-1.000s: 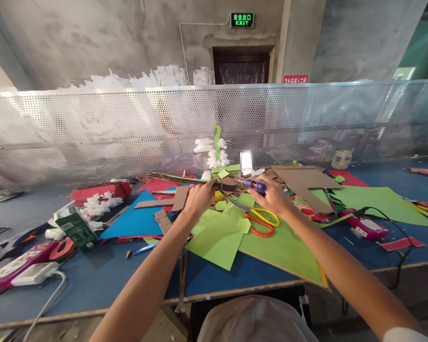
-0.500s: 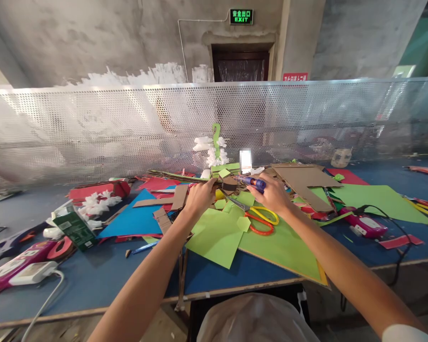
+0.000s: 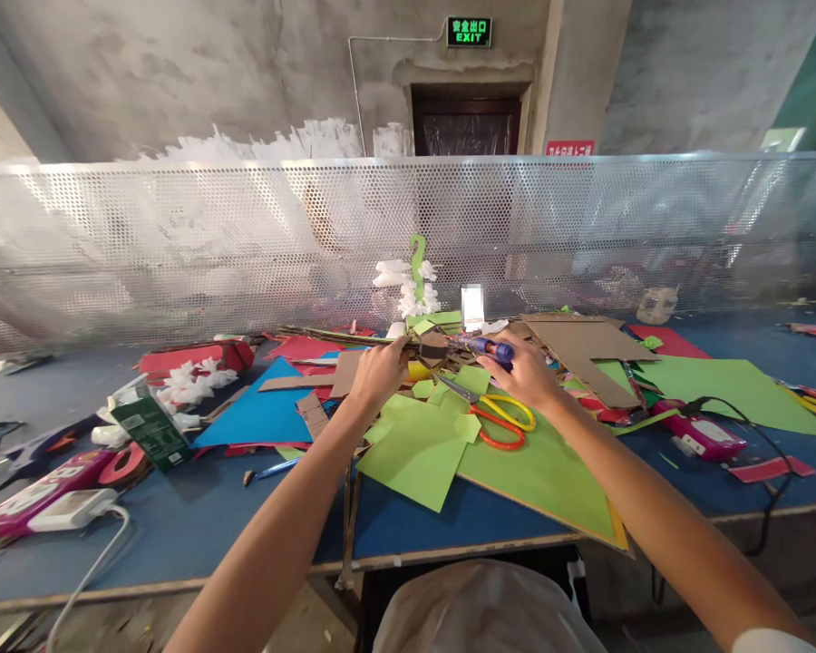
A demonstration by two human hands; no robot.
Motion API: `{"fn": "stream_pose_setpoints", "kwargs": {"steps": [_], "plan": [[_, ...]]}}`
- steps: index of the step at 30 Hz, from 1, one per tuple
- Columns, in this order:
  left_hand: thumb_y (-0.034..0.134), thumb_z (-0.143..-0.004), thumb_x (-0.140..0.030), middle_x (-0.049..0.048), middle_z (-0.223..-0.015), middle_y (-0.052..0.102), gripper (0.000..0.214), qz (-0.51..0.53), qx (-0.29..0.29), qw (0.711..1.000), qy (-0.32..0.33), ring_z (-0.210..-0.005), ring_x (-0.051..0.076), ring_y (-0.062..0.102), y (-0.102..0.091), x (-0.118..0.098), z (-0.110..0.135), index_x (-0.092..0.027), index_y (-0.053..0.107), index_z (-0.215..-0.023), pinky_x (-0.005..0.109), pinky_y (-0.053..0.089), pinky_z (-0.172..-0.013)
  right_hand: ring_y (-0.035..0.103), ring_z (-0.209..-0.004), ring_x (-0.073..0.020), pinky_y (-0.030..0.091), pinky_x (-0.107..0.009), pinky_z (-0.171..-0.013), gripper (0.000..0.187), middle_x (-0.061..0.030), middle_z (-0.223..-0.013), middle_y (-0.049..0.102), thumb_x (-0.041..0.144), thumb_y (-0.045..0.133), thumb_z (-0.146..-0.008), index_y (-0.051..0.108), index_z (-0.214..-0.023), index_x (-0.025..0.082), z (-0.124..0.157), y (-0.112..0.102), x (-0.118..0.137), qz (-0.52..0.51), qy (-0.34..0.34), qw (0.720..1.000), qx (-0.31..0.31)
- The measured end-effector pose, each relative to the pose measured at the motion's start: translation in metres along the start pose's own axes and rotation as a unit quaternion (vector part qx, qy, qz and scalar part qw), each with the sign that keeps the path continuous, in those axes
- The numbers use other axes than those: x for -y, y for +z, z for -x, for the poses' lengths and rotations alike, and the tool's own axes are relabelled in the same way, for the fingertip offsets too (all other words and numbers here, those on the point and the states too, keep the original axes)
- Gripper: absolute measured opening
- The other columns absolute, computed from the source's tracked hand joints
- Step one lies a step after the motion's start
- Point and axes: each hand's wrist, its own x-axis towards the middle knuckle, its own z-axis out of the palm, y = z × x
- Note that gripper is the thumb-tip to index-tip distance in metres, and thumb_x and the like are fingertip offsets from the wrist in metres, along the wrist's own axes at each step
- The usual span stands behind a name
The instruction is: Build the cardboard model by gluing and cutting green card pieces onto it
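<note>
My left hand (image 3: 381, 370) is closed at the near end of a long, thin brown-green strip (image 3: 333, 337) that reaches out to the left. Right by its fingertips is a small brown cardboard piece (image 3: 433, 345). My right hand (image 3: 525, 370) grips a purple-blue glue gun (image 3: 486, 347), its front end pointing left toward that cardboard piece. Below and between the hands lie scissors (image 3: 504, 419) with one yellow and one orange handle loop, on light green paper (image 3: 414, 449). Part of the strip is hidden by my left fingers.
Blue paper (image 3: 255, 413) and a green box (image 3: 148, 426) lie on the left. Large cardboard (image 3: 581, 337) lies to the right, near a pink power strip (image 3: 700, 431) with a black cord. Behind the table stands a perforated metal screen (image 3: 245, 236), with a green-and-white paper figure (image 3: 418, 272) before it.
The whole view has shifted slightly, so things sit a little further right. Both hands keep their holds, and the glue gun stays beside the cardboard piece.
</note>
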Motion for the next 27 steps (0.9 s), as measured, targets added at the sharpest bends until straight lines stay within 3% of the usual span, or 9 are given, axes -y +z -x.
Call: {"fn": "stream_pose_setpoints", "kwargs": {"steps": [7, 11, 15, 23, 27], "plan": [[0.045, -0.104, -0.028, 0.0149, -0.108, 0.080, 0.047, -0.017, 0.014, 1.000, 0.012, -0.101, 0.032, 0.078, 0.000, -0.010, 0.002, -0.025, 0.061, -0.148, 0.034, 0.055, -0.080, 0.060, -0.071, -0.0206, 0.041, -0.032, -0.062, 0.033, -0.0063, -0.084, 0.065, 0.050, 0.056, -0.104, 0.065, -0.091, 0.021, 0.002, 0.008, -0.001, 0.070, -0.004, 0.997, -0.021], [0.043, -0.103, -0.026, 0.0148, -0.108, 0.080, 0.049, -0.037, 0.028, 0.999, 0.009, -0.102, 0.031, 0.078, -0.002, -0.015, 0.003, -0.024, 0.059, -0.150, 0.035, 0.056, -0.084, 0.061, -0.076, -0.0216, 0.041, -0.032, -0.065, 0.035, -0.0072, -0.085, 0.065, 0.049, 0.053, -0.107, 0.068, -0.096, 0.020, 0.002, 0.011, 0.002, 0.091, -0.014, 0.996, -0.011], [0.043, -0.102, -0.024, 0.0149, -0.109, 0.080, 0.050, -0.039, 0.028, 0.999, 0.011, -0.102, 0.031, 0.078, -0.003, -0.017, 0.004, -0.023, 0.059, -0.149, 0.036, 0.056, -0.084, 0.060, -0.075, -0.0213, 0.040, -0.032, -0.065, 0.038, -0.0069, -0.084, 0.063, 0.050, 0.052, -0.107, 0.064, -0.087, 0.021, 0.002, 0.015, 0.005, 0.104, -0.029, 0.994, 0.010], [0.044, -0.103, -0.025, 0.0151, -0.111, 0.080, 0.049, -0.028, 0.030, 0.999, 0.009, -0.103, 0.031, 0.078, -0.004, -0.015, 0.004, -0.024, 0.059, -0.149, 0.036, 0.056, -0.084, 0.062, -0.078, -0.0207, 0.043, -0.033, -0.071, 0.029, -0.0061, -0.095, 0.066, 0.046, 0.053, -0.107, 0.060, -0.091, 0.023, 0.005, 0.016, 0.010, 0.032, -0.040, 0.997, 0.061], [0.045, -0.103, -0.027, 0.0157, -0.109, 0.080, 0.048, -0.028, 0.029, 0.999, 0.000, -0.103, 0.031, 0.078, -0.006, -0.015, 0.003, -0.024, 0.060, -0.149, 0.035, 0.055, -0.084, 0.062, -0.080, -0.0216, 0.045, -0.033, -0.072, 0.026, -0.0072, -0.096, 0.067, 0.045, 0.054, -0.105, 0.059, -0.092, 0.023, 0.003, 0.011, 0.009, 0.011, -0.023, 0.999, 0.039]]}}
